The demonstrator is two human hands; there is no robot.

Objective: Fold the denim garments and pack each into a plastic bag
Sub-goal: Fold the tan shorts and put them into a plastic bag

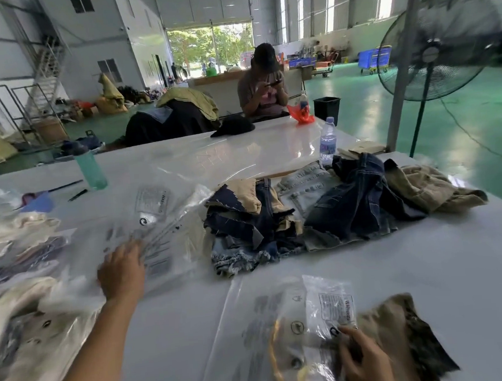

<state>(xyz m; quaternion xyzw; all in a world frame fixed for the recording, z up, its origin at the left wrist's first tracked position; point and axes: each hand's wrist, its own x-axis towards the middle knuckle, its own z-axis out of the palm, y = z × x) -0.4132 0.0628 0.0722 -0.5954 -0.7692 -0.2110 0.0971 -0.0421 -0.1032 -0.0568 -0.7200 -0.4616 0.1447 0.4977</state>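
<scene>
- Tabletop (430,266): white; your unfolded denim pile (290,214) lies mid-surface.
- Stack of plastic bags (156,227): your left hand (121,269) rests flat on it, fingers straight.
- Tan garment (405,334), near edge: your right hand (365,358) pinches its plastic bag (313,314).

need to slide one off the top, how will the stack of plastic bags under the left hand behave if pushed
The stack of plastic bags is already fanned out under the left hand, so the sheets will probably slip over each other. They look thin and glossy, likely floppy and very light, so one may drag its neighbours along on the smooth white table.
</scene>
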